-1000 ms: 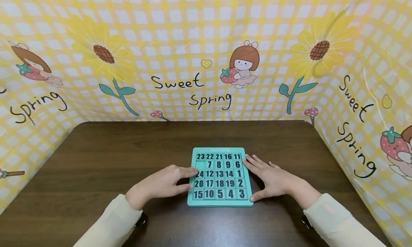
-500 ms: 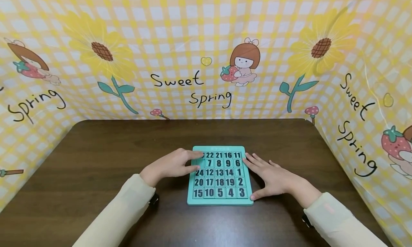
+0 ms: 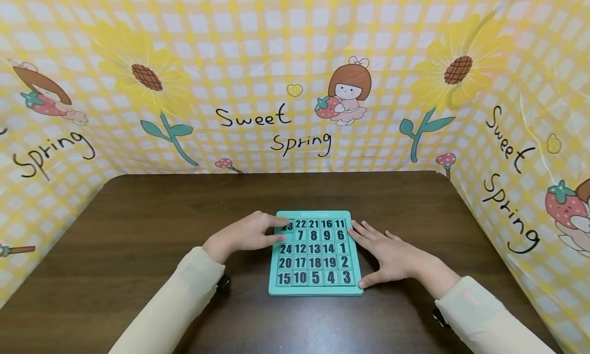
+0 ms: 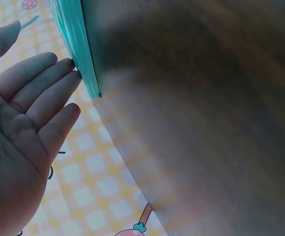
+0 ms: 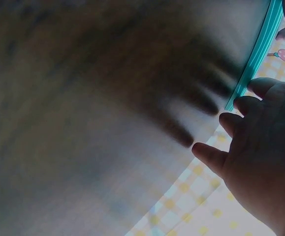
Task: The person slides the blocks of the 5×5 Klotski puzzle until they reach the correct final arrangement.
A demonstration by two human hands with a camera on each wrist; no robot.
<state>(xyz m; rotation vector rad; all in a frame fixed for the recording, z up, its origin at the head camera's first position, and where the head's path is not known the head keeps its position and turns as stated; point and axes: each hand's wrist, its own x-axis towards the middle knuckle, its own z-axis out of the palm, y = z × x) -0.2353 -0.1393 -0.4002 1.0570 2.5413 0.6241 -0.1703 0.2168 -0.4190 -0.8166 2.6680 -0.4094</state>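
A turquoise number slide puzzle (image 3: 315,292) lies flat on the table. My left hand (image 3: 246,234) reaches in from its left side, index fingertip on tile 23 (image 3: 290,228) in the top left corner. That tile sits slightly lower than its row neighbours and is partly covered by the finger. Below it is a gap, with the thumb at the frame's edge beside it, above tile 24 (image 3: 286,249). My right hand (image 3: 392,255) rests along the right edge, fingers spread and thumb at the lower right corner. Both wrist views show the puzzle's side edge at the fingertips.
Dark brown wooden table (image 3: 152,215) surrounds the puzzle. A yellow checked cloth (image 3: 258,62) with sunflowers and lettering hangs behind and along both sides of the table.
My left hand has moved up the puzzle's left side, from tile 24 to tile 23. Tile 23 has shifted slightly down. The right hand stays in place.
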